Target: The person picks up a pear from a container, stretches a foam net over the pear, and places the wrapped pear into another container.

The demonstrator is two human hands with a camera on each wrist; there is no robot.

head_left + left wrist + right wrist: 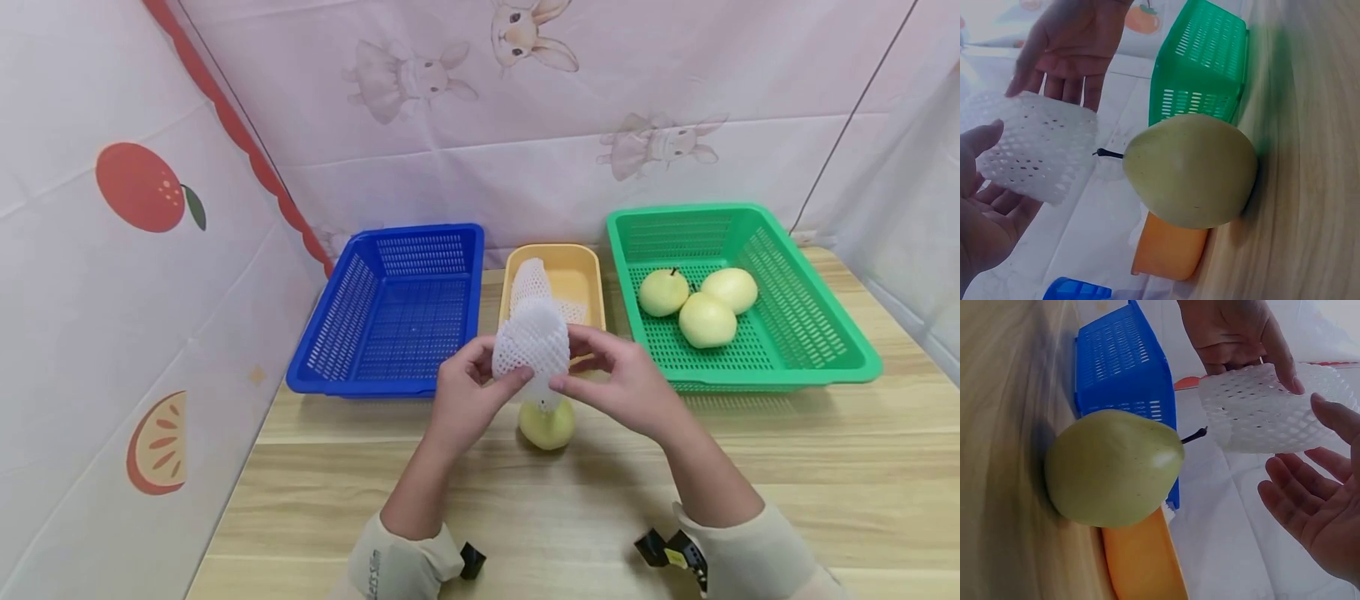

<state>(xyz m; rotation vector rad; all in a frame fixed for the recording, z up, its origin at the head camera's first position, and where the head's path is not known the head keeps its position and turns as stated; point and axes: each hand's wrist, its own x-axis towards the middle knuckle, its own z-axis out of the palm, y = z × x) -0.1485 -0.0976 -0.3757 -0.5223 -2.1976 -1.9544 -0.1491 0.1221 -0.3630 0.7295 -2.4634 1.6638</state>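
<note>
A white foam fruit net [531, 342] is held up between both hands, over a pale yellow-green pear [547, 425] standing on the table. My left hand [468, 392] pinches the net's left side, thumb in front and fingers behind. On the other side my right hand [622, 379] holds it between thumb and fingers. In the left wrist view the pear [1191, 172] stands stem up, and the net [1038, 144] is just above the stem, apart from it. The right wrist view shows the same gap between the net [1266, 409] and the pear [1113, 469].
A blue basket [386, 387] stands at the back left. Behind the hands is a yellow tray [588, 271] with more foam nets [530, 281] in it. The green basket [757, 375] at the back right contains three pears [707, 321]. Printed cloth hangs behind the table [337, 517].
</note>
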